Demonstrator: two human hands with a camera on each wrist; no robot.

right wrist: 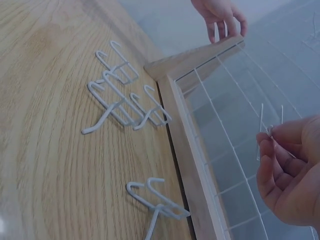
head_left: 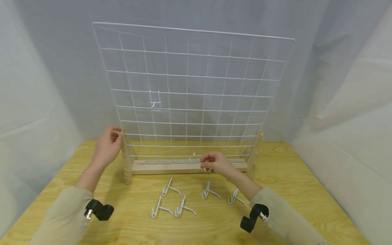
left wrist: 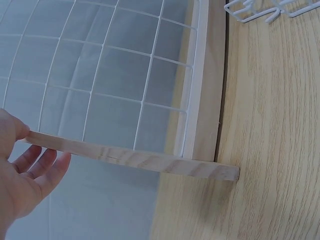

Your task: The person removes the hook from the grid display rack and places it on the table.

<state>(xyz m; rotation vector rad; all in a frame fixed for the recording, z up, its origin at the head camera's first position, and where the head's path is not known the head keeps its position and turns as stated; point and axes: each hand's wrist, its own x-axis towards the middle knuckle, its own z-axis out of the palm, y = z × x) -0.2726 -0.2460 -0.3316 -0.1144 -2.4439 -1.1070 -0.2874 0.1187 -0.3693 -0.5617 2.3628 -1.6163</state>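
Observation:
My left hand (head_left: 107, 144) grips the upper end of the stand's left wooden side piece (left wrist: 130, 158), thumb on one side and fingers on the other. Between thumb and fingertips, my right hand (head_left: 218, 165) pinches a white wire hook (right wrist: 261, 116) low in front of the grid; the fingers hide part of it. The white wire grid panel (head_left: 187, 75) stands upright in the wooden stand (head_left: 171, 169). One white hook (head_left: 155, 102) hangs on the panel, left of its middle.
Several more white hooks lie on the wood-grain table (head_left: 134, 224) in front of the stand, among them a hook (head_left: 181, 207) near the middle and a hook (head_left: 234, 196) beneath the right forearm. Pale grey sheeting (head_left: 346, 102) surrounds the table.

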